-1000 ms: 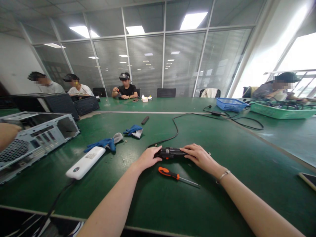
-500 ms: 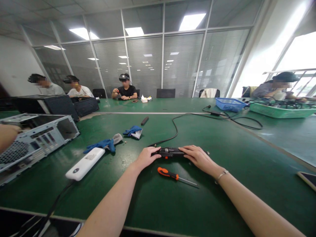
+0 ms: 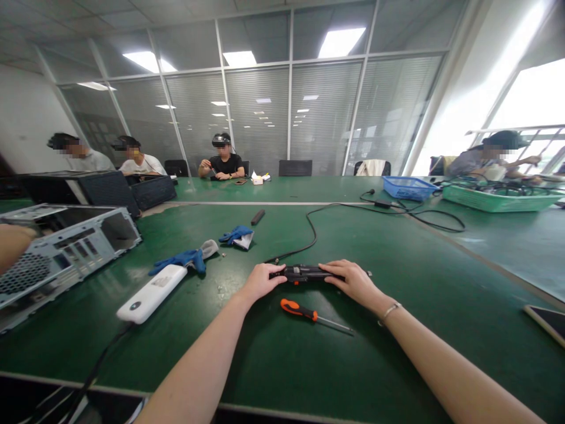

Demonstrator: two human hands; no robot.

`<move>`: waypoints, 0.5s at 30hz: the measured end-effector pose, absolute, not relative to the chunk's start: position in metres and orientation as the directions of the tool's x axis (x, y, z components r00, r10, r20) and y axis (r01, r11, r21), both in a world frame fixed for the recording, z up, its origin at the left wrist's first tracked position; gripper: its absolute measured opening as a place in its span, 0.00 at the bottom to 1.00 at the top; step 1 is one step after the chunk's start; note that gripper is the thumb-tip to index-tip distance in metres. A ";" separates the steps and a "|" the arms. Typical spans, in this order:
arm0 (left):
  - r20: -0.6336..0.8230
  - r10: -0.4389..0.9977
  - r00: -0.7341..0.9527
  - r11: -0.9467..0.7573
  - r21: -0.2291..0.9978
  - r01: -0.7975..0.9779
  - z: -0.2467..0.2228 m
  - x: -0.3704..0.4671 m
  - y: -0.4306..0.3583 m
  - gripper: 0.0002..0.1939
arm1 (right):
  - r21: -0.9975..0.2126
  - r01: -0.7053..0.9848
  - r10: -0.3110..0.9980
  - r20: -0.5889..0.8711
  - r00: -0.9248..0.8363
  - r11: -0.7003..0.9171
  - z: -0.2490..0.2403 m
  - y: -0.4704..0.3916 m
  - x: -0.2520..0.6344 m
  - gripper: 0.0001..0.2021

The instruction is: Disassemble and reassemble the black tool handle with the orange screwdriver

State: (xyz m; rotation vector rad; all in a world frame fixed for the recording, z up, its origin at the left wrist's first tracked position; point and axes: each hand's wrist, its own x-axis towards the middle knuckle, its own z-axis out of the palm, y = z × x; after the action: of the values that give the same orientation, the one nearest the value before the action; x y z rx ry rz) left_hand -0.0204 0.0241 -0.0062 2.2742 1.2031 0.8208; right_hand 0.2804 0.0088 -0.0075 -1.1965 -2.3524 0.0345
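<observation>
A long, narrow black device (image 3: 304, 272) with a small red-orange part on its near side lies crosswise on the green table; its kind I cannot make out. My left hand (image 3: 263, 279) is closed on its left end, thumb along the near edge. At the right end, my right hand (image 3: 348, 280) grips it with fingers over the top and thumb at the near side. A black cable (image 3: 315, 229) runs up to the device's left end; whether it is joined there is hidden. Just nearer to me lies a screwdriver (image 3: 300, 309) with an orange and black handle, touched by neither hand.
Left of my hands lie a white power bank (image 3: 152, 294) with a cable and blue work gloves (image 3: 183, 259). A metal computer case (image 3: 88, 247) stands far left. A blue basket (image 3: 408, 189), a green basket (image 3: 498, 199) and a phone-like slab (image 3: 547, 323) are at right. Several people sit around.
My right thumb has shifted slightly against the near side of the black device. Both hands keep their hold. The whole view has moved a little, and the person at right has raised a hand.
</observation>
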 end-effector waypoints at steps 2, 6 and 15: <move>0.294 0.855 0.427 -0.509 0.630 0.586 -0.005 -0.018 0.022 0.19 | -0.234 0.753 0.760 0.428 -0.488 0.615 -0.009 0.009 0.280 0.18; 0.308 0.846 0.435 -0.520 0.660 0.543 -0.003 -0.017 0.017 0.23 | -0.232 0.747 0.752 0.439 -0.491 0.623 -0.010 0.008 0.280 0.18; 0.347 0.793 0.500 -0.594 0.622 0.510 -0.001 -0.011 0.015 0.24 | -0.210 0.753 0.738 0.475 -0.479 0.624 -0.006 0.002 0.276 0.17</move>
State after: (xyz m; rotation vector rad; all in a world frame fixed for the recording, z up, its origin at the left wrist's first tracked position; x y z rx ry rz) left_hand -0.0114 0.0154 -0.0010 2.3047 1.0743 0.8630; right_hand 0.2759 0.0021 -0.0064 -1.1687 -2.3181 -0.0369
